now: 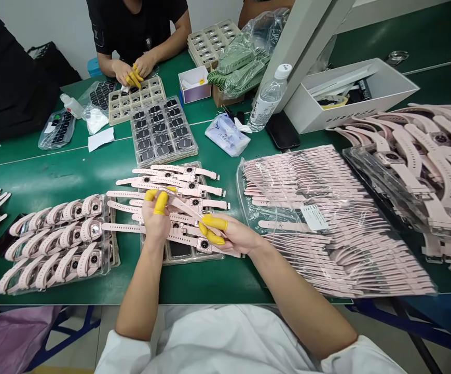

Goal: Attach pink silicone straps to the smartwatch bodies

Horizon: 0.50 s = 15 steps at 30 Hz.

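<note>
My left hand [155, 215] and my right hand [229, 235] both wear yellow finger cots and together hold one pink watch strap [186, 209] slantwise above a clear tray [194, 254]. The left fingers pinch the strap's upper end, while the right thumb and forefinger pinch its lower end near a watch body [204, 244]. Several pink watches with straps spread flat [171, 182] lie across the tray under my hands.
Closed pink watches [59, 239] fill a tray at the left. A plastic bag of pink straps [326, 223] lies at the right, with more pink watches [415, 156] beyond. A tray of black watch bodies [162, 130], a water bottle [268, 98] and a white box [350, 98] stand behind. Across the table another person's hands [134, 72] work over a tray.
</note>
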Motion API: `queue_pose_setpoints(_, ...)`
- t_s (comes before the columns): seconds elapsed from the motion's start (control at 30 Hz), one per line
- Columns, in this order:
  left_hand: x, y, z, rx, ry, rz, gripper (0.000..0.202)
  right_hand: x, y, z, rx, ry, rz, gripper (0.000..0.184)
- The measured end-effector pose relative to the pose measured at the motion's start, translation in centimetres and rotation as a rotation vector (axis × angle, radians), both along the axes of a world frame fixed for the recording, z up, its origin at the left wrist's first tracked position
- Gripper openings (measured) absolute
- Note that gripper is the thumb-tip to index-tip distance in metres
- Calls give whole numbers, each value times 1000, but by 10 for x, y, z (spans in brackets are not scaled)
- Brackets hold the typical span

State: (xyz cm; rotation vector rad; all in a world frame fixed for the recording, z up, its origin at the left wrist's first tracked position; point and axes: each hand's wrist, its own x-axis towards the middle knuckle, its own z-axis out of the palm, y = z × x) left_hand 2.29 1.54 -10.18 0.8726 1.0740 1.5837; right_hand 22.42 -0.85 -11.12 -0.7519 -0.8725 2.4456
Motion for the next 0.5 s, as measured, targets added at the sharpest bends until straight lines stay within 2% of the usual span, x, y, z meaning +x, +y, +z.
queue_pose_setpoints(0.1, -11, 9, 0, -10, -69, 225, 43, 6, 2, 3, 80, -116, 42, 44)
queue_pose_setpoints(0.17, -14, 11, -3, -4, -57, 315, 40, 9, 5, 3, 167, -168, -43, 41)
queue_pose_setpoints(0.2, -13, 11, -5, -10, -37, 308, 38, 9, 6, 2, 216, -183, -129, 41)
queue_pose_setpoints(0.27, -5, 7, -11, -32, 34, 162, 34, 8, 8, 1, 290, -186, -325, 43)
queue_pose_setpoints(0.33, 5, 0, -17, -16, 168, -84, 30, 4, 7, 0, 315, -150, -434, 45)
queue_pose_setpoints(0.4, 13, -6, -20, 79, 383, -261, 26, -2, 5, -2, 302, -101, -435, 45)
queue_pose_setpoints(0.5, 16, -11, -22, 306, 700, -357, 31, -10, -1, -5, 277, -60, -351, 44)
